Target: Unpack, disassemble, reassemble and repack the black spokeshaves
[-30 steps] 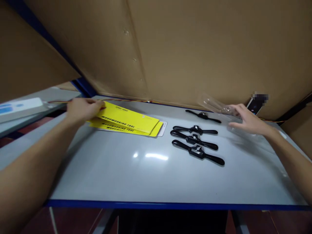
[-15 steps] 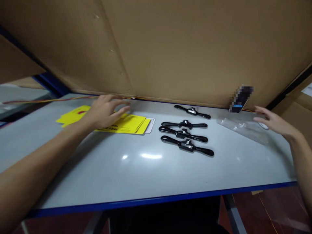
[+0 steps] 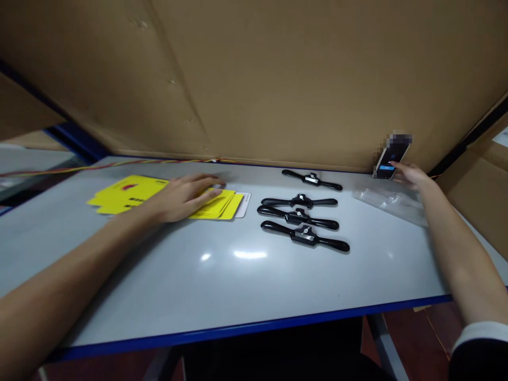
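My left hand [image 3: 183,198] lies with fingers stretched out over a spread of yellow printed cards [image 3: 135,188], gripping none of them. The edge of a white card [image 3: 243,205] sticks out beneath them on the right. At the back right, my right hand [image 3: 413,175] reaches a finger to the lower screen of an upright phone [image 3: 391,156], near a blue button. Its other fingers are partly hidden. Between the hands lie black spokeshaves: three in a group, with the nearest one [image 3: 305,235] in front, and another [image 3: 312,180] farther back.
Clear plastic bags [image 3: 387,203] lie in front of the phone, partly behind my right forearm. A cardboard wall [image 3: 278,79] closes off the back of the grey table [image 3: 238,286]. Red and yellow wires [image 3: 151,162] run along the rear edge. A blue strip [image 3: 246,327] borders the front.
My right hand has moved left from the table's right side to the phone. My left hand has shifted slightly right and down onto the yellow cards. The spokeshaves stay put.
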Demonstrator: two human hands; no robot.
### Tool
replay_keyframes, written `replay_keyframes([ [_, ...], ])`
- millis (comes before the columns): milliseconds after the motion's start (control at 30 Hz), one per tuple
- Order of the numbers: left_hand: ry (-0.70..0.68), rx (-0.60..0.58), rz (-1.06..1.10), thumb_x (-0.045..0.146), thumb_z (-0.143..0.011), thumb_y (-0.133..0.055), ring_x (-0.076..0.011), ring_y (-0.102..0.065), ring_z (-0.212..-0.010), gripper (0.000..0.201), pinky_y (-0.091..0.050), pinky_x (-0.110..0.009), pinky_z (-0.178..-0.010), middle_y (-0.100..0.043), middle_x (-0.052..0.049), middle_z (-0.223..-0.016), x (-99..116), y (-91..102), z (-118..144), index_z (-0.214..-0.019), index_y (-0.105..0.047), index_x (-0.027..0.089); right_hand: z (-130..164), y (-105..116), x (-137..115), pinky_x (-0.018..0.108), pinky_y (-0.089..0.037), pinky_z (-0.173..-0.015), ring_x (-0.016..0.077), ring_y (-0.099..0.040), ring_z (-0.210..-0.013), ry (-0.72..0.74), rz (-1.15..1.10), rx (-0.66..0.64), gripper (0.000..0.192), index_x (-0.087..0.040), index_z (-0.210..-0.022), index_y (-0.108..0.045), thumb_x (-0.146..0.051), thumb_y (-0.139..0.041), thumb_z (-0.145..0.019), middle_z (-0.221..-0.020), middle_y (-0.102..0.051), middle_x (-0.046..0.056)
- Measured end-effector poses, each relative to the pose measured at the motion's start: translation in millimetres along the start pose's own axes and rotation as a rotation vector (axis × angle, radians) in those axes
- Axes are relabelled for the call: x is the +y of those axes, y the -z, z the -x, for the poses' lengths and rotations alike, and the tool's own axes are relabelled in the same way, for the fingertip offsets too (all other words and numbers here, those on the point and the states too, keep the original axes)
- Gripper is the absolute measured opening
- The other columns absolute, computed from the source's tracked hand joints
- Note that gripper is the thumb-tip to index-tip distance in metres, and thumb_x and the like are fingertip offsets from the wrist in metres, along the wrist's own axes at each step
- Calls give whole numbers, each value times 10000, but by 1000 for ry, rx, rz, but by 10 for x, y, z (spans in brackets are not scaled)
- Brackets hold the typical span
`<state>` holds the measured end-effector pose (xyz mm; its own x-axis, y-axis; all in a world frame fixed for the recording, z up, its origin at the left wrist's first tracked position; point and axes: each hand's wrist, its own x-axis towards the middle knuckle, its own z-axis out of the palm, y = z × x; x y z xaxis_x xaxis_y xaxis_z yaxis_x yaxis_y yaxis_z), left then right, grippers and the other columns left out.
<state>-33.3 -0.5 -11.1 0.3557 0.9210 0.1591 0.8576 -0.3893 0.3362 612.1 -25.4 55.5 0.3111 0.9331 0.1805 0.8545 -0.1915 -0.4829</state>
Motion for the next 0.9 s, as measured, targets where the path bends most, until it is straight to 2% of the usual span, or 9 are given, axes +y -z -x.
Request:
replay_keyframes([
  [100,-18,12,17,755,-932,-414,-419,-611,-1402,750,-409,-586,-1266,-714,-195,-1462,-2,15,14,-1268,-754,177,17,-13,-40,295,-551,-820,136,-785,-984,-64,-289,-69,473,-60,-1512,-627,-343,-507,-1153,-1371,-742,328],
  [233,-46,94,52,740,-938,-460,-396,-602,-1396,700,-394,-576,-1271,-731,-167,-1423,6,42,39,-1212,-784,184,93,-4,-214,303,-532,-846,141,-755,-1073,-97,-550,41,468,-89,-1530,-605,-290,-588,-1107,-1540,-633,340],
  [367,-158,325,146,693,-951,-565,-321,-668,-1214,526,-473,-532,-1157,-802,-85,-1225,167,97,60,-1017,-817,236,340,16,-549,319,-534,-796,132,-727,-1128,-92,-794,218,444,-283,-1562,-537,-263,-451,-1127,-1702,-538,184],
  [433,-200,525,279,654,-939,-643,-257,-698,-980,446,-523,-458,-1001,-809,-42,-985,408,120,73,-879,-800,241,613,9,-744,354,-554,-761,148,-750,-1040,-69,-941,154,385,-350,-1505,-553,-394,-379,-1165,-1584,-664,77],
  [533,-242,739,685,614,-956,-682,-175,-603,-666,399,-490,-366,-711,-696,17,-696,988,90,133,-866,-770,236,1156,-104,-1025,383,-582,-732,215,-772,-1038,-103,-1272,-279,486,-245,-1334,-658,-560,-324,-1175,-1304,-794,83],
  [600,-302,610,836,582,-1013,-664,-154,-550,-581,376,-450,-346,-622,-649,34,-631,1431,5,205,-994,-781,225,1522,-265,-1193,387,-603,-664,268,-783,-1005,-124,-1332,-443,435,-247,-1334,-641,-588,-453,-1141,-1252,-807,95],
  [733,-340,75,1083,704,-1047,-562,-161,-481,-481,602,-366,-301,-480,-584,51,-552,2110,-260,341,-1366,-664,204,2086,-602,-1458,466,-678,-632,327,-787,-1021,-91,-1450,-724,565,-302,-1429,-534,-601,-726,-990,-1349,-760,110],
  [800,-337,-1,1147,765,-1026,-547,-153,-468,-479,682,-355,-283,-483,-541,61,-557,2275,-377,375,-1415,-622,211,2268,-684,-1548,477,-700,-661,303,-780,-1027,-35,-1476,-864,591,-333,-1443,-499,-456,-795,-947,-1355,-748,84],
  [900,-269,65,1271,748,-1008,-590,-116,-408,-469,581,-319,-244,-470,-475,69,-604,2347,-479,406,-1291,-653,244,2439,-712,-1636,452,-715,-696,262,-764,-1019,-26,-1483,-961,639,-352,-1439,-480,-257,-801,-895,-1342,-728,56],
])
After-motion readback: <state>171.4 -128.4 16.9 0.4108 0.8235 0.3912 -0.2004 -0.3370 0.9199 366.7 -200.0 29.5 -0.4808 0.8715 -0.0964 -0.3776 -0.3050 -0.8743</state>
